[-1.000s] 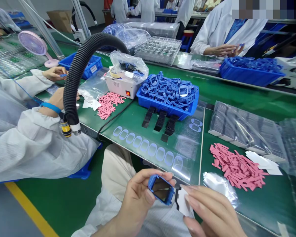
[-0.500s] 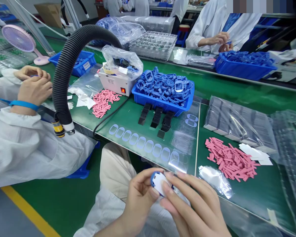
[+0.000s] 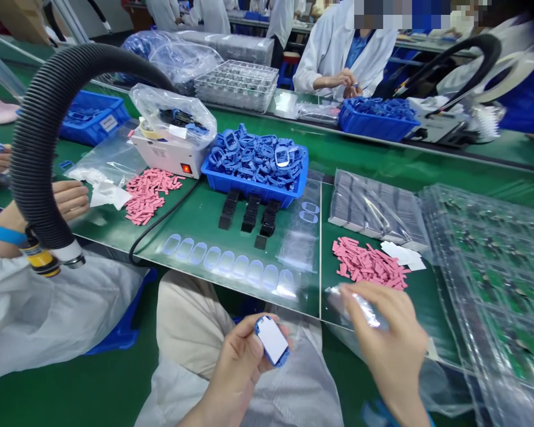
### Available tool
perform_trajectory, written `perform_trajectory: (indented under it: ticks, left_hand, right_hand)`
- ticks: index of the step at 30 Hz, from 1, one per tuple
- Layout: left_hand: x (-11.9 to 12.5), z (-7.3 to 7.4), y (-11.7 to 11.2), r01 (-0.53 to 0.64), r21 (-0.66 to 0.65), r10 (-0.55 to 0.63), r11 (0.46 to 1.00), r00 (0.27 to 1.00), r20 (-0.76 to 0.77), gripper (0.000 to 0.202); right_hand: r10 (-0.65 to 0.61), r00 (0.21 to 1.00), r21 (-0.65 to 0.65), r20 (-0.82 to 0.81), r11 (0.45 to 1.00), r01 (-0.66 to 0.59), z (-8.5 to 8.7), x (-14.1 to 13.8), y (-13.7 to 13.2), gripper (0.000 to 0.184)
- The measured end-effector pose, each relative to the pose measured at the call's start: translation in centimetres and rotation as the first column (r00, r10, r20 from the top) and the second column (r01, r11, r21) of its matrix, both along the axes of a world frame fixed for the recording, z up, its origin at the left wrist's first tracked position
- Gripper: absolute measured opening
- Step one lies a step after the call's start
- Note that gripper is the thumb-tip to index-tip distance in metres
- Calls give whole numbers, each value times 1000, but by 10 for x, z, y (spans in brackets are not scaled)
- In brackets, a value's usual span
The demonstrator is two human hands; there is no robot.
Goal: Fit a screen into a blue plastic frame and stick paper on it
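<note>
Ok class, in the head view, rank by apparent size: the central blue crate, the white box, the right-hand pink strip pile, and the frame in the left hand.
Largest to smallest: blue crate; then white box and pink strip pile, too alike to rank; then blue frame in the left hand, smallest though nearest the camera.
</note>
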State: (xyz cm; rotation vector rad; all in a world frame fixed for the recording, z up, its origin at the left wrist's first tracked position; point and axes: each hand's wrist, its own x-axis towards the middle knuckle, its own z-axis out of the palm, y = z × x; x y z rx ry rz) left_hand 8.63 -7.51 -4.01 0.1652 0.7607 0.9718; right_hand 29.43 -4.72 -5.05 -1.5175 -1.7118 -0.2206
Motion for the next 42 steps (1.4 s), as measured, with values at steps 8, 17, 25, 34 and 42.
perform_trajectory:
  ticks: [8,17,25,34,42]
  left_hand:
    - [-3,7,2,-1,-20,0,1000,999,-52,37]
    - [-6,7,8,33,-12,-33,999,999,-3,33]
    - [3,10,10,65,2,-65,998,994,89,35]
    - [4,11,5,77,20,-79,997,987,142,36]
    - [4,11,3,87,2,-86,996,981,172,33]
  right_hand:
    - [13,964,-137,266,990,24,-41,68,33,29]
    - [114,989,8,98,993,-116,-12,34,24,11]
    - [536,690,29,-487,799,-601,21,-43,-17,15]
    - [454,631,7,-630,815,-579,11,-48,-17,14]
    - [470,655,22,-592,821,-570,12,-51,-17,13]
